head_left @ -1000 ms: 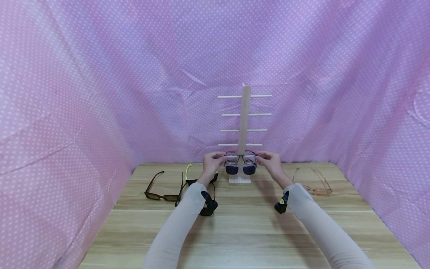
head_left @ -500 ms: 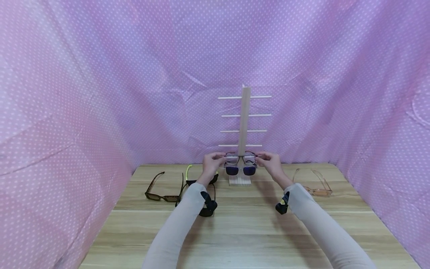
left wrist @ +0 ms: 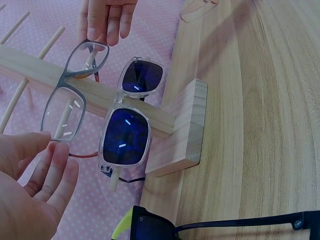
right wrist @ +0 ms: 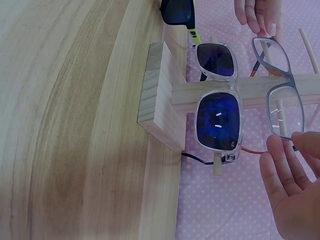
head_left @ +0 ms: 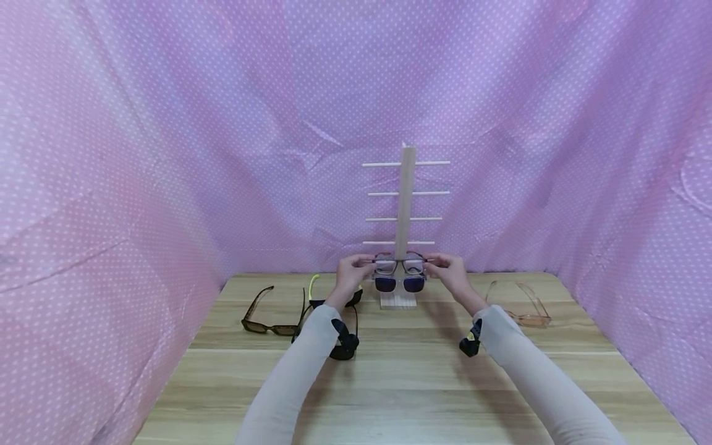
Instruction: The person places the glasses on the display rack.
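Note:
Grey-framed clear eyeglasses (left wrist: 63,79) sit across the post of a wooden display stand (head_left: 405,198), over one of its pegs. My left hand (head_left: 351,274) pinches their left end between thumb and fingers. At the other end, my right hand (head_left: 449,272) pinches the frame in the same way. Directly below, sunglasses with a clear frame and dark blue lenses (right wrist: 218,120) hang on the lowest peg, touched by neither hand. Reddish-orange temple tips of the eyeglasses show behind the post in both wrist views.
Brown sunglasses (head_left: 269,327) lie at the left of the wooden table (head_left: 411,395). Beside them are black sunglasses with yellow-green temples (head_left: 314,285) and another black pair (head_left: 343,352), partly behind the left forearm. Peach-coloured glasses (head_left: 531,320) lie at the right. Bare pegs (head_left: 384,165) stick out higher up.
Both hands stay at the ends of the eyeglasses, with hardly any movement. The head view has shifted very slightly, so everything appears a little lower.

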The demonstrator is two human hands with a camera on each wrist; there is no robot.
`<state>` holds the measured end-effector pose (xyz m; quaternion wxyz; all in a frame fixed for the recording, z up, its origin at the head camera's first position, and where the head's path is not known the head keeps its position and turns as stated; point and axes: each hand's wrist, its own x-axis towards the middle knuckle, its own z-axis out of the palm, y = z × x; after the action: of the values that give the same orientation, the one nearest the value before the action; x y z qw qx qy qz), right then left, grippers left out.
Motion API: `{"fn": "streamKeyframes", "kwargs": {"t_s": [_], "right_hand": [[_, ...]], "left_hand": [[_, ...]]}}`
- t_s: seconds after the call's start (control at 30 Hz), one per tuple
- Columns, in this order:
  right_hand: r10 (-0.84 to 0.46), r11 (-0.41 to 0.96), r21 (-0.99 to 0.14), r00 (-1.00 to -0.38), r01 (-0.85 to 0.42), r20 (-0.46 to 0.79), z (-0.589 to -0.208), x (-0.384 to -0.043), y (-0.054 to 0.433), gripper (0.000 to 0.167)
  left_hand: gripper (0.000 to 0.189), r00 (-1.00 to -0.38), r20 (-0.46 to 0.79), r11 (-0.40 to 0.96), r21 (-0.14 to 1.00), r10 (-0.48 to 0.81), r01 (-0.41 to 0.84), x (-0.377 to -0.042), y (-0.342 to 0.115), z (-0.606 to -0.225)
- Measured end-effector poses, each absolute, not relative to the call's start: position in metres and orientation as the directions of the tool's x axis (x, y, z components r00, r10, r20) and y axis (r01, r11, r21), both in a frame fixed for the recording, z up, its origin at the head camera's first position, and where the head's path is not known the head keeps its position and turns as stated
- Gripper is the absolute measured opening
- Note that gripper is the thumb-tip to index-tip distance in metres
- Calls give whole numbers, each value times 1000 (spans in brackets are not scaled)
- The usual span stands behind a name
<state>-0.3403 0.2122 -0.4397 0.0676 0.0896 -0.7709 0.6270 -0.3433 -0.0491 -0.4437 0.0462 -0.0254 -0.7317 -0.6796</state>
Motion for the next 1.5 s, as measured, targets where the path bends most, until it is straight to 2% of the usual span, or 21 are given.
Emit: {"fn": "streamKeyframes", "kwargs": {"t_s": [0.2,0.67,0.9,1.07,1.2,1.4,1.5], "right_hand": [[-67,226,-947,-974,-228,218,-442,-341,214,33],[-175,284,-917,-955,-281,239,-431,-335,242,39],[-206,356,-884,-948,-304,243,-425,-330,269,41],[-220,389,-864,-943,-319,248,-421,-325,293,38],[-223,416,-846,-939,-333,260,-419,-321,315,39],[-207,422,-847,-944,-324,258,-420,-313,347,30],[-197,439,-841,-947,-315,252,-420,-308,358,30]], "left_hand": [[27,-996,93,86,992,-6,92,-342,-50,-444],[22,-980,190,59,981,-68,186,-331,-33,-446],[20,-971,237,22,971,21,237,-323,-16,-443],[20,-963,261,57,963,69,265,-316,-3,-440],[23,-967,238,84,966,87,245,-313,8,-444],[28,-967,213,26,976,142,218,-312,21,-454],[30,-959,225,32,972,170,233,-310,28,-456]]}}
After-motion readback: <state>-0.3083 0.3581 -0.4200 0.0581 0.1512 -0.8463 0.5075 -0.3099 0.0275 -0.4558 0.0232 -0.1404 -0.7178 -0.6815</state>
